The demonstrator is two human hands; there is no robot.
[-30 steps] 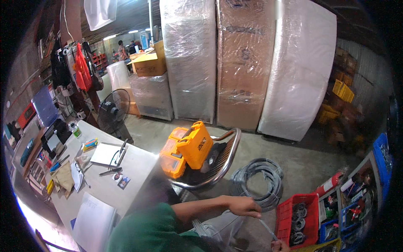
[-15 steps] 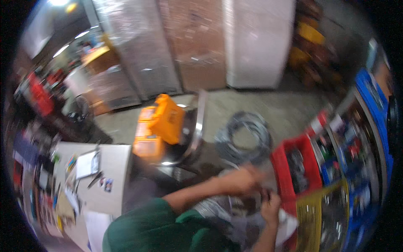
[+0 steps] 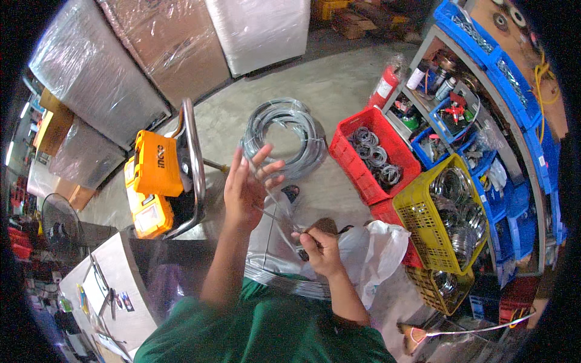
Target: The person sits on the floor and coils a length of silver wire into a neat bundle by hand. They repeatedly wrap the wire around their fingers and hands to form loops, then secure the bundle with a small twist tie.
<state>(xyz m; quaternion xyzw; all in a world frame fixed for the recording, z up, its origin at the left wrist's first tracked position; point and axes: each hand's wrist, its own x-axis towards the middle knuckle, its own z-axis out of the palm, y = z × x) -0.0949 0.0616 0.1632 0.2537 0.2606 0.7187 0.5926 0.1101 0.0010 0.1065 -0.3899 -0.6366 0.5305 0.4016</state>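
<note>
My left hand [image 3: 247,187] is raised with its fingers spread, and a blurred thin strand runs close beside its palm. Lower and to the right, my right hand [image 3: 322,251] is closed around something dark, mostly hidden by the fingers. A thin grey wire [image 3: 277,219] stretches from near my left hand toward the right fist. Across my lap lies a bundle of grey wire [image 3: 287,283]. A larger coil of grey wire [image 3: 315,142] rests on the floor ahead, beyond my left hand.
On the right stand a red crate [image 3: 348,172] with small wire coils and a yellow crate [image 3: 417,233] with shiny coils, before a shelf of blue bins [image 3: 508,85]. White plastic [image 3: 378,254] lies by my right forearm. Orange cases [image 3: 158,163] and a table [image 3: 130,266] are left.
The view has swung to the right and steadied. My hands were close together; now the left is raised apart with fingers spread, while the right stays closed.
</note>
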